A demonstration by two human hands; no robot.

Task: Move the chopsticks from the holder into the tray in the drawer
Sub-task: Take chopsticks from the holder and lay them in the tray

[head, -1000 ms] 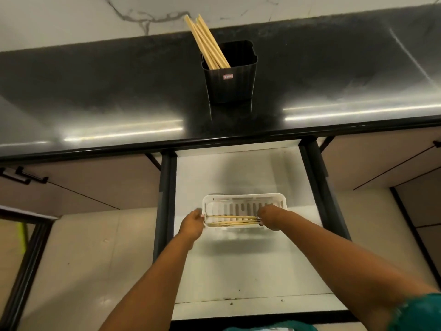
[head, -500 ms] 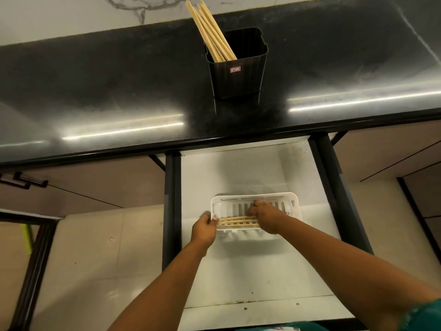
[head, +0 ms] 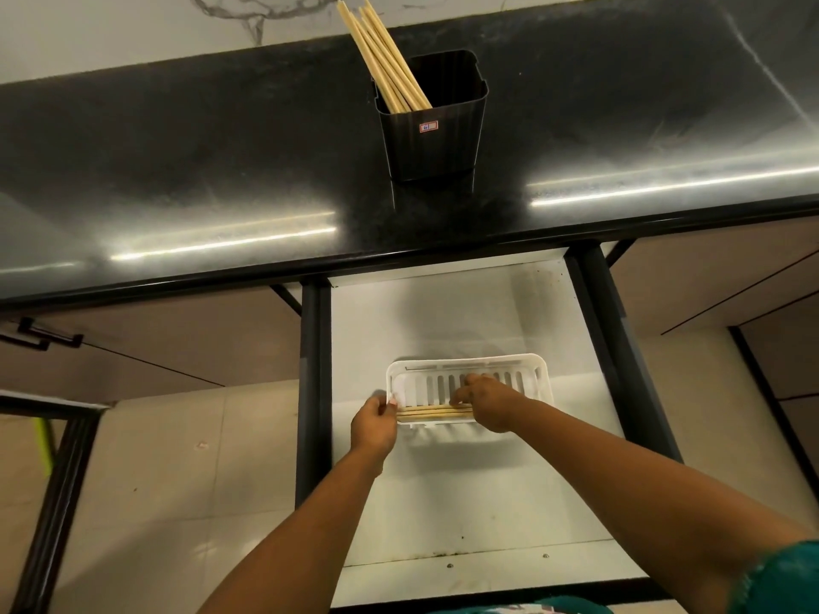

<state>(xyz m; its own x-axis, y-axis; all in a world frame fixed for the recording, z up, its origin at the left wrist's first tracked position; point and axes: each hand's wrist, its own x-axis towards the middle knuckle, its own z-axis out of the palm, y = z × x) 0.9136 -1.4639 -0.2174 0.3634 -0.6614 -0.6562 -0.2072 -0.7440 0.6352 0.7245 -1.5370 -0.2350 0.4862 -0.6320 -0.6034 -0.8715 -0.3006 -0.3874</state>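
My left hand [head: 373, 425] holds the left end of the white slotted tray [head: 543, 378], fingers curled at its rim, which I judge steadies the light plastic so it does not slide on the drawer [head: 469, 312] floor. My right hand [head: 485, 403] reaches over the tray, its grip lying on the right part of a small bundle of chopsticks [head: 432, 412]; I cannot tell whether the fingers pinch them or only press them flat, since the knuckles hide the tips. The bundle lies lengthwise along the tray's near side, parallel to its long wall, a lie that keeps the sticks together and leaves the slotted floor behind them free for more.

The tray sits in the pulled-out drawer, toward its middle, and holds only these few sticks. On the black worktop [head: 221, 161] above, well apart from the drawer, stands the black ribbed holder [head: 432, 139], upright, with a red label on its front. Several more sticks, the remaining chopsticks [head: 381, 55], lean against its left rear corner and point up and to the left. I judge the task partly done: those sticks have yet to be carried down.
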